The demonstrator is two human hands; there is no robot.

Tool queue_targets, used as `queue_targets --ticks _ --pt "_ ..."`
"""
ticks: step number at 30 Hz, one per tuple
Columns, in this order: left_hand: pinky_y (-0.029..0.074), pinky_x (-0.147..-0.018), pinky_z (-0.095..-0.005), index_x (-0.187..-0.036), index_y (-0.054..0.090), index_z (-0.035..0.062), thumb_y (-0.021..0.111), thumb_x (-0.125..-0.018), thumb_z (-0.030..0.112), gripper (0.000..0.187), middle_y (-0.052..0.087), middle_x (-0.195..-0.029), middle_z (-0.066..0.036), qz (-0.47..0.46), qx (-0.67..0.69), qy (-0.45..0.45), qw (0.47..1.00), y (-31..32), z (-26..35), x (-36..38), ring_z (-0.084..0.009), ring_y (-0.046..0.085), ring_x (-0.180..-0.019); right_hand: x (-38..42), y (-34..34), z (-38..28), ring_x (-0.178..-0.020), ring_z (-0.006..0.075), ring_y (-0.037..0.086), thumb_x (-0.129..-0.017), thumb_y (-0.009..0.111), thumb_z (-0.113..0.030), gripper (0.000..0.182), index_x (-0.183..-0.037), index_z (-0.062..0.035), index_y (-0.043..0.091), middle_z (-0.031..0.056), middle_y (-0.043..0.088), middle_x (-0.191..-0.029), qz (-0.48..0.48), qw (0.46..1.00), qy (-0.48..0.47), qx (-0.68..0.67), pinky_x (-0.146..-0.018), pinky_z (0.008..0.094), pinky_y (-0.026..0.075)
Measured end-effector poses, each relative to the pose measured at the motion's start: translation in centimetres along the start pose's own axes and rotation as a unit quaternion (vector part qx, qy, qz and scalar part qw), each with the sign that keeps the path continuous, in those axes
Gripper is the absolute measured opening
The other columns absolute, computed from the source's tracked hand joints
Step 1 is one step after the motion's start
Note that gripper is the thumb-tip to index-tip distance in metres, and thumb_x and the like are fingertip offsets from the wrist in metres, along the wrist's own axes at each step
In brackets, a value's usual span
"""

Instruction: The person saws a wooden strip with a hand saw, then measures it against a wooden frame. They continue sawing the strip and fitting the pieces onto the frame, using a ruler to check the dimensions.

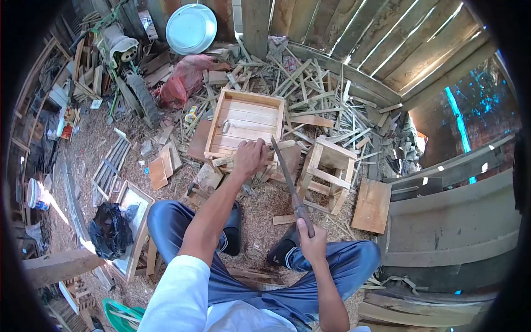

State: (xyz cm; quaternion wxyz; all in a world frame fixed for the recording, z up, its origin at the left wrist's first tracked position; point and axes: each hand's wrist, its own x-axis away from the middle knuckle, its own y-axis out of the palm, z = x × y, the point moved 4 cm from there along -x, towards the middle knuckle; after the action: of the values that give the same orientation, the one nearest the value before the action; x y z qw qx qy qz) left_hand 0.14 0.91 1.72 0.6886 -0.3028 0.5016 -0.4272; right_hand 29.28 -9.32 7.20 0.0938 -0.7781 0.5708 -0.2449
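Note:
My left hand is closed over a light wooden strip at the near edge of a shallow wooden box frame. Inside that frame, a small pale piece of wood lies on the slatted bottom. In my right hand is the brown handle of a tool with a long, narrow, dark blade. The blade points away from me, its far end right by the strip's end. A small wooden stool-like frame stands just right of the blade.
Wood offcuts heap behind the box frame, beside a red plastic bag and a light blue basin. A hammer lies left of my feet. A board and a black bag flank my knees.

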Motion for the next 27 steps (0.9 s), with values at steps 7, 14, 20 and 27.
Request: queue_targets --ticks 7,14,20,27 --pt "0.05 -0.055 -0.0466 -0.089 0.05 0.0034 0.049 -0.093 0.021 0.018 0.06 -0.055 -0.018 -0.033 0.0 -0.098 0.995 -0.3 -0.8 0.1 -0.0361 0.061 -0.051 1.2 0.4 -3.1 -0.046 0.009 0.037 -0.094 0.061 -0.037 0.054 -0.057 0.0006 0.05 0.0009 0.041 -0.047 0.018 0.998 -0.047 0.046 -0.043 0.0338 0.03" --pt "0.05 -0.058 -0.0477 -0.089 0.05 0.0049 0.05 -0.091 0.022 0.017 0.059 -0.057 -0.019 -0.052 0.012 -0.035 0.998 -0.7 -0.5 4.2 -0.0362 0.062 -0.056 6.6 0.6 -4.5 -0.043 0.0271 0.051 -0.091 0.063 -0.035 0.045 -0.069 0.0035 0.061 0.0195 0.049 -0.051 -0.004 0.998 0.015 0.061 -0.048 0.0408 0.039" --pt "0.048 -0.067 -0.0505 -0.098 0.054 0.0045 0.049 -0.092 0.021 0.018 0.062 -0.069 -0.02 -0.073 0.061 -0.201 0.975 -1.6 -0.8 2.5 -0.0387 0.062 -0.069 6.3 1.3 -3.2 -0.044 0.027 0.054 -0.091 0.062 -0.035 0.043 -0.072 0.0024 0.062 0.0189 0.05 -0.051 0.019 0.999 -0.008 0.037 -0.048 0.0399 0.04" --pt "0.04 -0.085 -0.0437 -0.106 0.055 0.0024 0.055 -0.083 0.016 0.027 0.058 -0.099 -0.016 0.123 -0.068 -0.336 0.931 -1.1 -1.7 1.3 -0.0317 0.053 -0.1 5.7 0.8 -3.3 -0.048 0.0072 0.037 -0.093 0.061 -0.032 0.045 -0.065 0.0028 0.055 0.0044 0.038 -0.047 0.015 0.997 -0.035 0.067 -0.044 0.033 0.03"
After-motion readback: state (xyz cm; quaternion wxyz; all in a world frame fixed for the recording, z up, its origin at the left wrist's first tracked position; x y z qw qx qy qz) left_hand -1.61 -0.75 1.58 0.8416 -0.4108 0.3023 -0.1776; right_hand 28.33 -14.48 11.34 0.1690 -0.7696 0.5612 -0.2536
